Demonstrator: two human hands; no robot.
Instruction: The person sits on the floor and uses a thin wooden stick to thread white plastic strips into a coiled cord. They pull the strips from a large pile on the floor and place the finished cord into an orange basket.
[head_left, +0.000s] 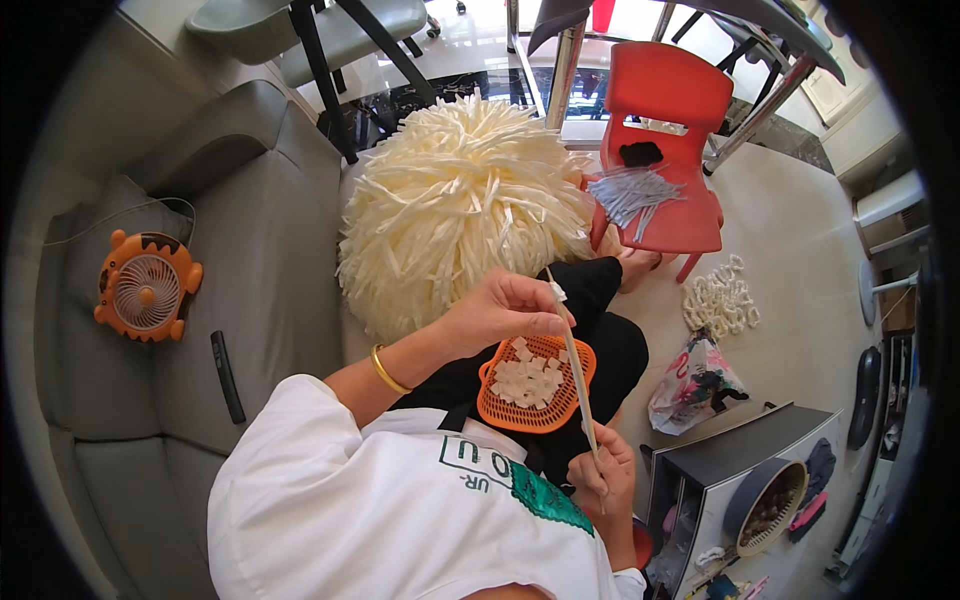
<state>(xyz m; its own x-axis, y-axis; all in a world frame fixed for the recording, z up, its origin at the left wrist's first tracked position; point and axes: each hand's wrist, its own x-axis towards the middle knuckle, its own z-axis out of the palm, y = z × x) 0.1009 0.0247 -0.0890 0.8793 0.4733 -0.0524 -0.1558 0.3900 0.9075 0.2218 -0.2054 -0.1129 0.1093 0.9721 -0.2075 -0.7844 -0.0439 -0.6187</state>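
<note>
Between my two hands a long, thin cream strip (577, 371) stretches above my lap. My left hand (495, 311), with a gold bangle at the wrist, pinches it near its upper end. A small white piece (557, 291) sits on the strip just beyond those fingertips. Lower down, my right hand (604, 465) grips the other end. Behind the strip, an orange plastic basket (487, 401) rests on my lap, holding several small cream squares (527, 381). A large heap of cream strips (457, 210) rises in front of my left hand.
A red plastic chair (667, 82) ahead bears pale grey strips (634, 196) and a black item (640, 154). White looped chain (720, 296) and a floral plastic bag (694, 382) lie right. A grey sofa (247, 277) holds an orange fan (146, 289). A cabinet (739, 442) stands lower right.
</note>
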